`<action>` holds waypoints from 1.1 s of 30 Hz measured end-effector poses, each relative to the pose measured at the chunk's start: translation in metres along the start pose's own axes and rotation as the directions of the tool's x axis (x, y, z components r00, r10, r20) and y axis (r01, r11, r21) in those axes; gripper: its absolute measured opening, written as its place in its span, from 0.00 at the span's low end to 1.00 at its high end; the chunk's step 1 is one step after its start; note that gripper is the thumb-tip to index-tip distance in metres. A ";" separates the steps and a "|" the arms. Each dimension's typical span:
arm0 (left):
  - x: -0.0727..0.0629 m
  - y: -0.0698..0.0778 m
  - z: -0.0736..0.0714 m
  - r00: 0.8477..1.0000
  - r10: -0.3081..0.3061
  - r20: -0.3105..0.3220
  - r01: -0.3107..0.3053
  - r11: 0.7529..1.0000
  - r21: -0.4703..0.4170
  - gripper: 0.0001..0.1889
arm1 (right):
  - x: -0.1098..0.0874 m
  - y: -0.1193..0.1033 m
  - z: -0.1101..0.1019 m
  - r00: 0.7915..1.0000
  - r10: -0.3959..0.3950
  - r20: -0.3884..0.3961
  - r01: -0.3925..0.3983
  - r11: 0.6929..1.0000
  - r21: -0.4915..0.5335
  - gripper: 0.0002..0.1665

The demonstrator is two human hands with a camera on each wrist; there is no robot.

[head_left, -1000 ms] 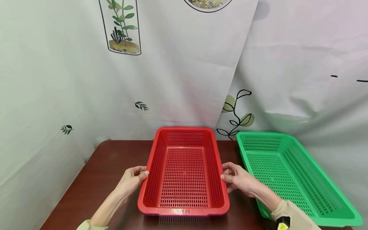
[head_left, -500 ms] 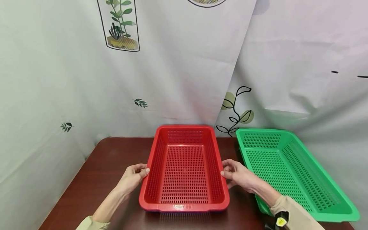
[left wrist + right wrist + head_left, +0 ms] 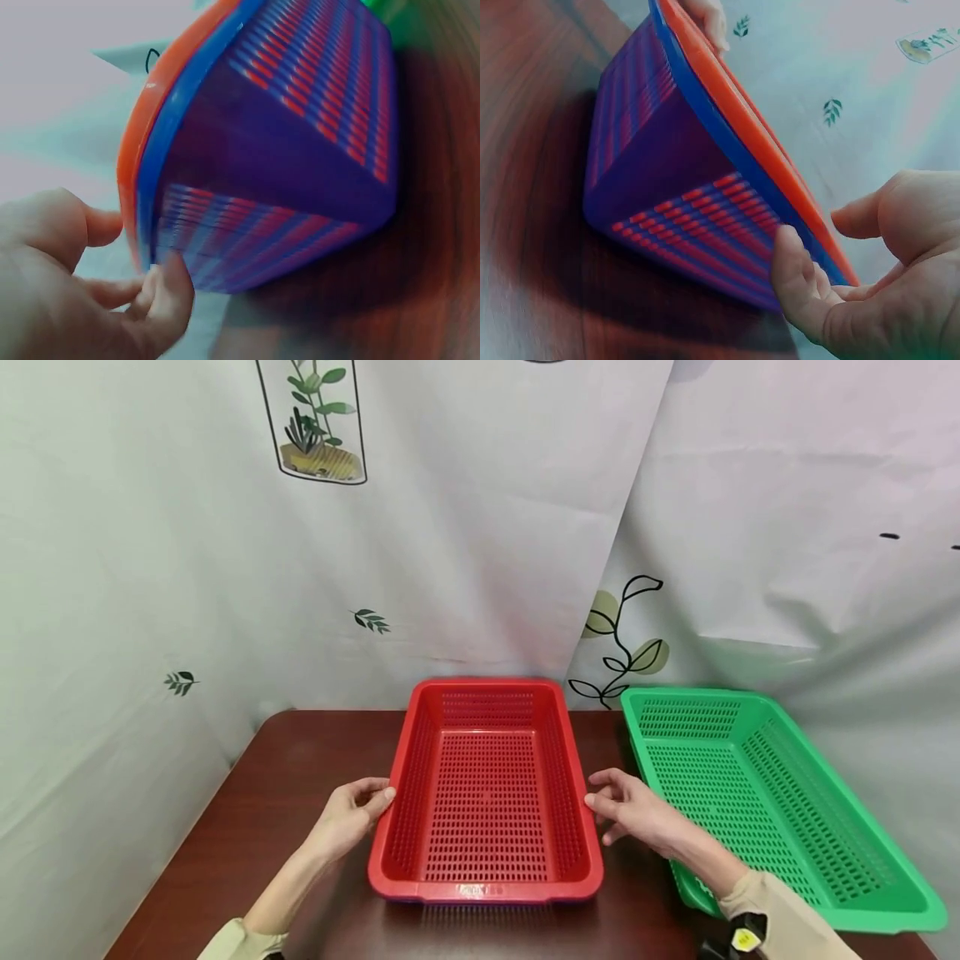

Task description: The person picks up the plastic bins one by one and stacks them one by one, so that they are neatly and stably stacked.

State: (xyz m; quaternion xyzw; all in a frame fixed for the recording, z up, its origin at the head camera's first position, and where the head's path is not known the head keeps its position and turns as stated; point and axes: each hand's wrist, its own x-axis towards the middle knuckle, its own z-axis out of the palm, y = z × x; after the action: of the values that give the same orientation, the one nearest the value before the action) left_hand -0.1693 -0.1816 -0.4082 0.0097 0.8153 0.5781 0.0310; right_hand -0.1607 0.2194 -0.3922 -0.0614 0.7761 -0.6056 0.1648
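A red plastic basket (image 3: 486, 810) with slotted walls sits nested in a blue basket (image 3: 202, 135), whose rim shows just under the red one in both wrist views. The stack stands upright on the table. At its left side my left hand (image 3: 347, 817) pinches the rims, thumb on the red edge and fingers beneath. My right hand (image 3: 637, 810) is beside the right rim with its fingers spread and loosely bent. Its thumb tip touches or nearly touches the red edge, while the other fingers stand slightly off it in the head view.
To the right lies a green slotted basket (image 3: 757, 810), close to my right forearm. The dark brown table (image 3: 300, 752) ends at a pale printed curtain (image 3: 480, 543) behind and to the left.
The right hand's fingers have loosened and come a little away from the rim. The left hand keeps its place on the stack. The head view has tilted slightly down.
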 end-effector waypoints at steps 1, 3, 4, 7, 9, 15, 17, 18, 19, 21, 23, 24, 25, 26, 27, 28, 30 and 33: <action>0.000 0.002 -0.001 0.999 0.037 -0.039 -0.034 0.998 0.061 0.20 | -0.003 -0.001 -0.002 1.000 -0.003 -0.021 0.003 1.000 -0.025 0.29; -0.001 0.007 0.000 0.982 0.131 -0.136 -0.105 0.977 0.184 0.20 | -0.008 -0.002 -0.008 0.999 -0.016 -0.052 0.013 0.998 -0.066 0.27; -0.002 0.010 0.002 0.966 0.182 -0.185 -0.136 0.963 0.234 0.19 | -0.011 -0.003 -0.011 0.998 -0.025 -0.060 0.020 0.996 -0.082 0.26; -0.005 0.022 0.013 0.913 0.304 -0.271 -0.225 0.932 0.285 0.18 | -0.020 -0.006 -0.023 0.996 -0.062 -0.068 0.054 0.992 -0.118 0.24; -0.007 0.032 0.025 0.899 0.347 -0.267 -0.283 0.926 0.251 0.17 | -0.026 -0.007 -0.031 0.994 -0.076 -0.077 0.065 0.989 -0.134 0.24; -0.014 0.059 0.068 0.936 0.347 -0.055 -0.347 0.938 0.009 0.13 | -0.043 -0.010 -0.050 0.988 -0.088 -0.124 0.067 0.984 -0.166 0.25; -0.014 0.065 0.082 0.948 0.315 0.037 -0.311 0.947 -0.084 0.14 | -0.047 -0.010 -0.055 0.985 -0.101 -0.143 0.073 0.980 -0.186 0.25; -0.013 0.067 0.088 0.952 0.295 0.080 -0.284 0.950 -0.126 0.15 | -0.049 -0.010 -0.057 0.982 -0.114 -0.151 0.082 0.976 -0.202 0.25; -0.012 0.071 0.095 0.955 0.271 0.117 -0.251 0.954 -0.162 0.15 | -0.051 -0.009 -0.060 0.979 -0.125 -0.161 0.088 0.972 -0.217 0.25; -0.010 0.078 0.108 0.957 0.237 0.168 -0.200 0.957 -0.210 0.16 | -0.055 -0.008 -0.066 0.972 -0.147 -0.182 0.100 0.964 -0.246 0.25; -0.008 0.085 0.120 0.959 0.199 0.203 -0.146 0.957 -0.251 0.16 | -0.060 -0.005 -0.074 0.966 -0.168 -0.197 0.111 0.956 -0.273 0.24; -0.007 0.088 0.125 0.960 0.180 0.216 -0.118 0.955 -0.272 0.16 | -0.062 -0.004 -0.078 0.963 -0.173 -0.207 0.111 0.953 -0.281 0.23; -0.006 0.091 0.131 0.960 0.165 0.225 -0.097 0.953 -0.286 0.16 | -0.064 -0.003 -0.082 0.960 -0.181 -0.212 0.116 0.951 -0.288 0.22; -0.006 0.094 0.136 0.960 0.155 0.234 -0.080 0.951 -0.300 0.16 | -0.067 -0.002 -0.087 0.958 -0.184 -0.221 0.115 0.950 -0.292 0.20; -0.005 0.096 0.141 0.959 0.144 0.244 -0.062 0.947 -0.316 0.15 | -0.069 0.000 -0.092 0.955 -0.190 -0.228 0.118 0.947 -0.298 0.19; -0.005 0.098 0.146 0.958 0.136 0.252 -0.046 0.942 -0.334 0.15 | -0.071 0.001 -0.096 0.954 -0.192 -0.231 0.117 0.946 -0.302 0.18; -0.005 0.101 0.154 0.956 0.122 0.266 -0.023 0.938 -0.346 0.15 | -0.075 0.004 -0.103 0.953 -0.181 -0.242 0.098 0.942 -0.319 0.17; -0.005 0.106 0.166 0.951 0.101 0.293 0.009 0.936 -0.352 0.16 | -0.081 0.008 -0.114 0.951 -0.158 -0.265 0.059 0.937 -0.345 0.17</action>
State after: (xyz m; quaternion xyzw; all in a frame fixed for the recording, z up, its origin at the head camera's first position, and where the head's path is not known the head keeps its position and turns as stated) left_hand -0.1561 0.0095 -0.3628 0.1129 0.6845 0.7055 0.1445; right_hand -0.1212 0.3505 -0.3609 -0.0425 0.8782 -0.4765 0.0031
